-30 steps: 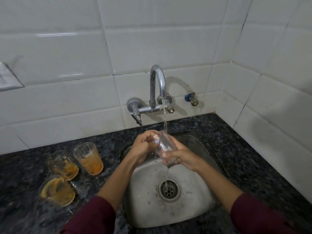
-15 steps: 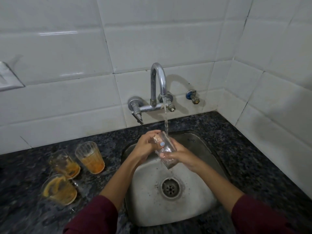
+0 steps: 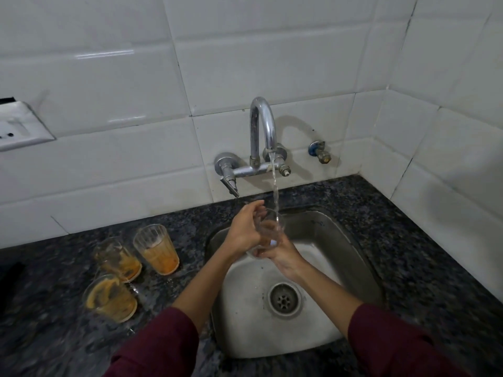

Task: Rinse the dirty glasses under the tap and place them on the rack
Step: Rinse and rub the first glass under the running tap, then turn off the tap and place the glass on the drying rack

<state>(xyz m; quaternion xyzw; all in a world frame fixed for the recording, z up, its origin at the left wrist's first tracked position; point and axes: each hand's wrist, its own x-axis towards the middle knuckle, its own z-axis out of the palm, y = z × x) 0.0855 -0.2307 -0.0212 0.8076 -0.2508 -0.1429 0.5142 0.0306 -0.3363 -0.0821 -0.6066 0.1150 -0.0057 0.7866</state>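
The clear glass (image 3: pixel 268 232) is held over the back of the sink (image 3: pixel 340 240), directly under the tap (image 3: pixel 262 126), where the thin stream of water (image 3: pixel 275 191) falls onto its rim. Compared with a second ago it stands more upright: then it leaned with its mouth toward the left hand and its base pointing down to the right, whereas now the mouth faces up into the stream. The right hand (image 3: pixel 283 257) has slid lower, its fingers curled round the base from below. The left hand (image 3: pixel 245 229) grips the upper wall from the left side, fingers bent round the rim; whether any finger reaches inside the glass I cannot tell. The glass looks transparent and free of residue, wet and blurred by the running water. Left of the sink, on the dark speckled counter (image 3: pixel 408 240), three dirty glasses wait well apart from the hands: one upright glass (image 3: pixel 156 248) with orange liquid in its lower half, a second glass (image 3: pixel 117 258) just beside it, smeared orange, and a third glass (image 3: pixel 110 297) nearest the camera with orange streaks. They have not moved. Both forearms wear maroon sleeves (image 3: pixel 163 346).
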